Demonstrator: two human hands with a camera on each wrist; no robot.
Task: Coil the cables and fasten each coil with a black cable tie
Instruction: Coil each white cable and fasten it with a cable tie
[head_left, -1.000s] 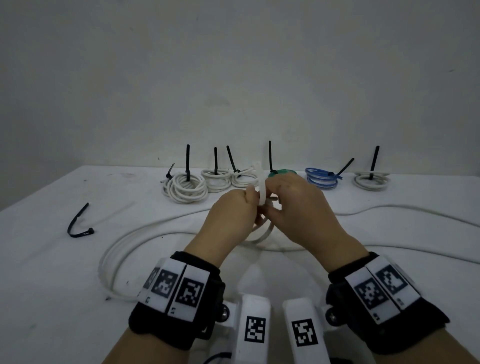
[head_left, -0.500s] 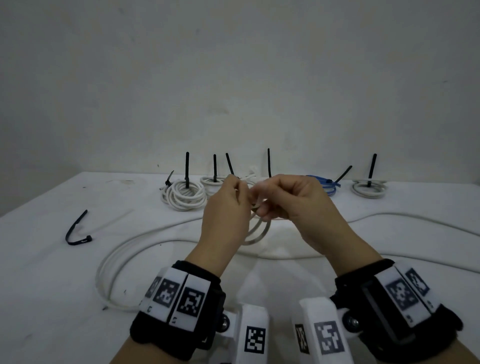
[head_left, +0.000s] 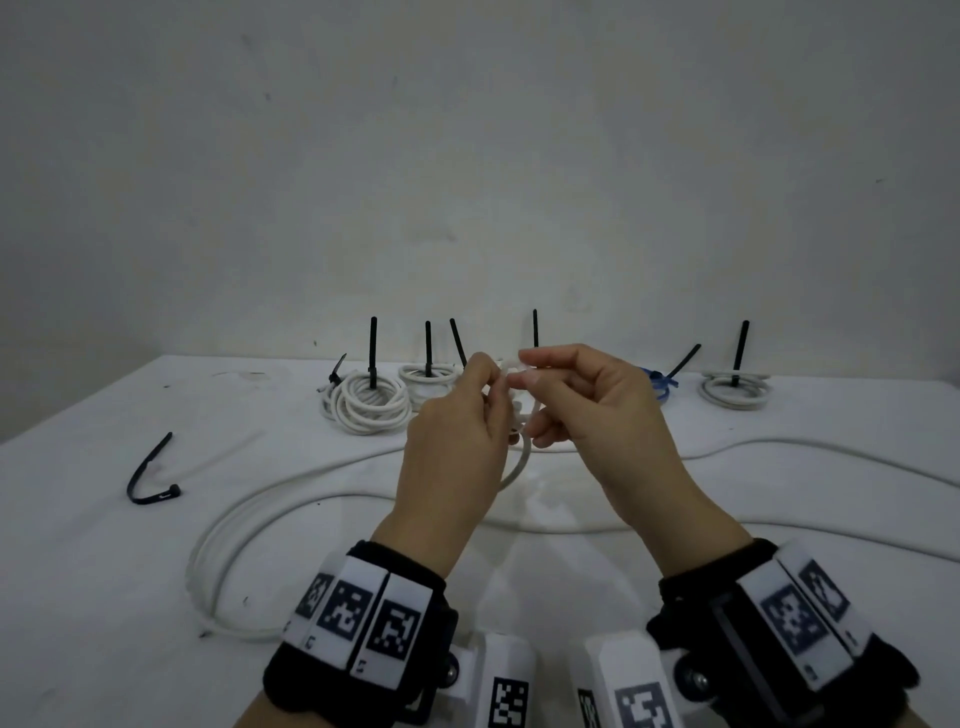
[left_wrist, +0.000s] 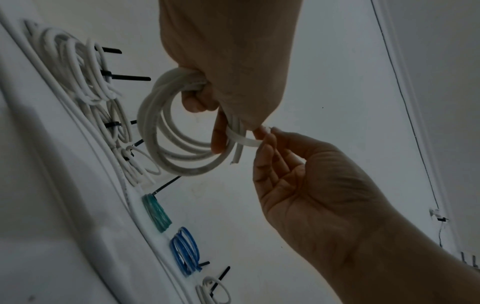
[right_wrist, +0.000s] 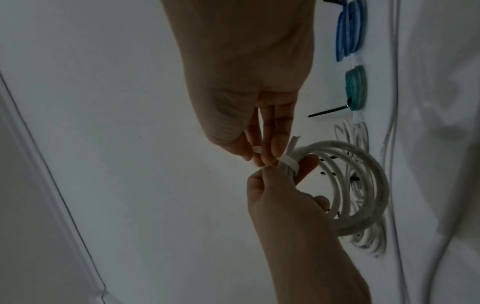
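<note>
the left hand (left_wrist: 228, 61) grips a small white coil (left_wrist: 182, 131) of cable in the air above the table (head_left: 78, 597), fingers curled round its bundled strands. the right hand (left_wrist: 311, 185) pinches a white strap (left_wrist: 244, 139) that wraps across the coil, its fingertips just beside the left thumb. compared with half a second ago, both hands sit slightly higher and closer together, and the right wrist has turned back so its thumb and forefinger meet the left hand at the top of the coil. a long white cable (head_left: 291, 499) lies looped on the table below. a loose black tie (head_left: 150, 478) rests at the left, unmoved. tied coils (head_left: 371, 402) line the far edge.
</note>
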